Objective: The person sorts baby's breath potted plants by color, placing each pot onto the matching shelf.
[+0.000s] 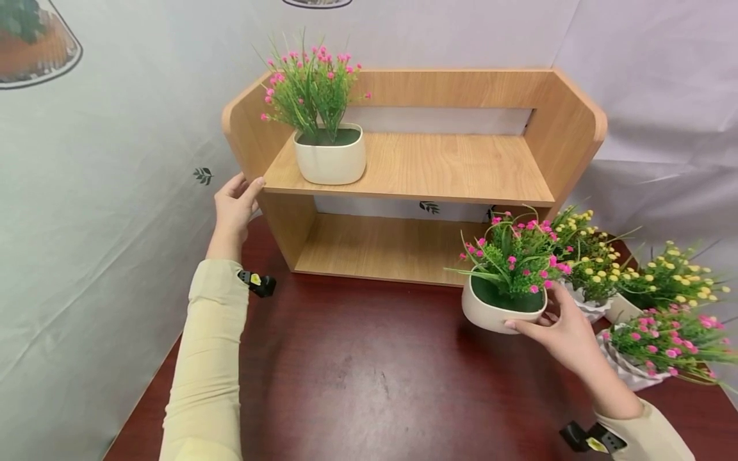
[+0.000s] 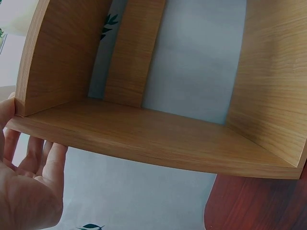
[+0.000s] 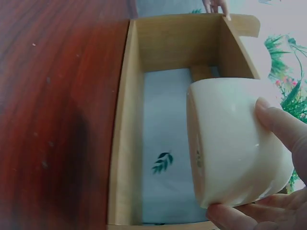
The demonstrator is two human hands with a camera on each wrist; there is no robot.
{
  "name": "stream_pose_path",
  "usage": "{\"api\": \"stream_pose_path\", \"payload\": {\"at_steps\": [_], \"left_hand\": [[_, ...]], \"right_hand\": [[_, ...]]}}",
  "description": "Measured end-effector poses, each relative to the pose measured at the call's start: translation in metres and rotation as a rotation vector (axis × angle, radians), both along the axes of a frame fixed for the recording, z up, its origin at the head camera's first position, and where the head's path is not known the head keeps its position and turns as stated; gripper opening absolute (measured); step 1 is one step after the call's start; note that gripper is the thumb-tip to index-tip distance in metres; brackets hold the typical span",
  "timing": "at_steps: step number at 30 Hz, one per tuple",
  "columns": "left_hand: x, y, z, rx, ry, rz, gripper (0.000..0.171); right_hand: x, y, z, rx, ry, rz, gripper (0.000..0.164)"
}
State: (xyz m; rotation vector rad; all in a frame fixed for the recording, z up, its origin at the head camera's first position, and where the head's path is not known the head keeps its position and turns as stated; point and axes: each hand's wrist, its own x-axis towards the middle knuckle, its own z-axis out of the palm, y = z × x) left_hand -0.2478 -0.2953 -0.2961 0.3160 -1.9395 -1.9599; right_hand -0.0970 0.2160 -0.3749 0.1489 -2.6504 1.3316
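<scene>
And here's the right hand (image 1: 564,334), its grip clamped on the white pot (image 1: 490,314), pink-flowered plant (image 1: 510,256) up top, held above the counter (image 1: 357,384) before the right end of the shelf (image 1: 444,163)! It looks smooth, stiff, slippery, probably light; the pot's sides seem the place to hold, never the soft plant, while the left hand (image 1: 233,208) pinches the shelf's left edge

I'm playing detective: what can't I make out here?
Right wrist: mark on held white pot, too small to read.
Head: part of the rightmost yellow plant's pot, behind pink flowers.
Head: wall picture, cut off by top-left corner.
Left wrist: part of left hand, beyond the left edge.
</scene>
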Motion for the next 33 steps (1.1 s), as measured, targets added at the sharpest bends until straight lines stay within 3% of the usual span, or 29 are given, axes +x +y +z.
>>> {"api": "stream_pose_path", "payload": {"at_steps": [8,12,18,27,33], "left_hand": [[0.002,0.000,0.001,-0.006,-0.013,-0.003,0.051],[0.004,0.000,0.002,-0.001,-0.025,-0.004,0.052],[0.004,0.002,0.005,0.039,-0.027,-0.011,0.050],[0.004,0.005,0.005,-0.008,-0.035,-0.001,0.051],[0.005,0.004,0.006,0.053,-0.038,-0.004,0.052]], "right_hand": [[-0.003,0.003,0.023,0.024,-0.062,0.030,0.092],[-0.004,0.003,0.034,0.060,-0.074,0.024,0.089],[-0.006,0.003,0.046,0.089,-0.016,0.017,0.087],[-0.010,0.000,0.064,0.075,0.009,0.053,0.088],[-0.014,-0.003,0.074,0.062,0.023,0.051,0.083]]}}
